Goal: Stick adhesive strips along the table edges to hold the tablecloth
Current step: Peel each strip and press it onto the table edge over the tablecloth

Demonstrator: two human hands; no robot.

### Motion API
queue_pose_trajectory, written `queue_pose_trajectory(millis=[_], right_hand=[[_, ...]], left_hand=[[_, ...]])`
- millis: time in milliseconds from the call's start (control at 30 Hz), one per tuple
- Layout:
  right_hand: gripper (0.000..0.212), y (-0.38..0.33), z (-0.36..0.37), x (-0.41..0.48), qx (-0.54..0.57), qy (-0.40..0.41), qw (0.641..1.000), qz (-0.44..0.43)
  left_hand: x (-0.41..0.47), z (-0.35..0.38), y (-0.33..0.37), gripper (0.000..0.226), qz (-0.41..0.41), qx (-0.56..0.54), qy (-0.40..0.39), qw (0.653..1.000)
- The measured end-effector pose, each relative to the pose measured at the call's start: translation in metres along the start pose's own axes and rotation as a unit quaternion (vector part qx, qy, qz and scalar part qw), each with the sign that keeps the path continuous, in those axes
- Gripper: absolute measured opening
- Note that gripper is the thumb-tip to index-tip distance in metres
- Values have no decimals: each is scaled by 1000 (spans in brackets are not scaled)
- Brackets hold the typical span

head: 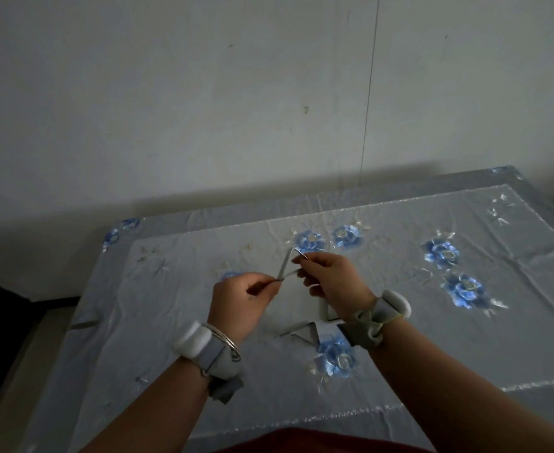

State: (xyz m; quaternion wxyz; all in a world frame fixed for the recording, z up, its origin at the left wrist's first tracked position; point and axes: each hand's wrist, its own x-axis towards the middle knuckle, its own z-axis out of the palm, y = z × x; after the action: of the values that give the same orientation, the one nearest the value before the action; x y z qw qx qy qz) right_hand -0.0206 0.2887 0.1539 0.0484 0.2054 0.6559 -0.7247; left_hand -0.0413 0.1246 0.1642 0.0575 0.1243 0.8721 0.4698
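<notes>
A pale tablecloth (177, 315) with blue embroidered flowers covers the table. Both hands hover above its middle. My left hand (239, 299) pinches the lower end of a thin grey adhesive strip (285, 264). My right hand (331, 279) pinches the other end, and the strip bends into a peak between them, its backing seemingly splitting from it. More grey strips (305, 330) lie loose on the cloth just below my hands. One strip (83, 324) lies at the cloth's left edge.
A plain white wall stands right behind the table, with a thin cord (370, 89) hanging down it. The floor (4, 354) shows left of the table. Both wrists carry padded bands. A red garment (301, 443) shows at the bottom edge.
</notes>
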Motion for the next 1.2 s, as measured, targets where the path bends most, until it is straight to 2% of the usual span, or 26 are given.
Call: queue_pose_trajectory(millis=[100, 233, 333, 467, 600, 767, 900, 1033, 1200], right_hand=[[20, -3, 3, 2, -2, -6, 1000, -22], [18, -6, 12, 10, 50, -11, 999, 0], [14, -13, 23, 19, 98, -41, 994, 35], [6, -26, 52, 45, 1, -73, 997, 1], [14, -27, 75, 77, -118, -59, 990, -52], [19, -29, 107, 133, -204, -61, 972, -96], [24, -26, 134, 198, -282, -64, 953, -91], [17, -22, 159, 271, -338, -59, 935, -88], [30, -20, 184, 342, -364, -30, 926, -90]], left_hand=[[4, -5, -2, 5, -115, -144, -56, 981], [12, -14, -5, 9, -159, -191, -96, 964], [19, -21, -7, 7, -153, -171, -95, 969], [36, -39, -24, 10, -167, -160, -72, 970], [51, -48, -41, 15, -190, -149, -68, 968], [94, -66, -75, 16, -182, -115, -62, 974], [147, -76, -118, 17, -143, -42, -75, 986], [207, -76, -154, 32, -117, -3, -74, 990], [277, -77, -184, 35, -119, 60, -88, 987]])
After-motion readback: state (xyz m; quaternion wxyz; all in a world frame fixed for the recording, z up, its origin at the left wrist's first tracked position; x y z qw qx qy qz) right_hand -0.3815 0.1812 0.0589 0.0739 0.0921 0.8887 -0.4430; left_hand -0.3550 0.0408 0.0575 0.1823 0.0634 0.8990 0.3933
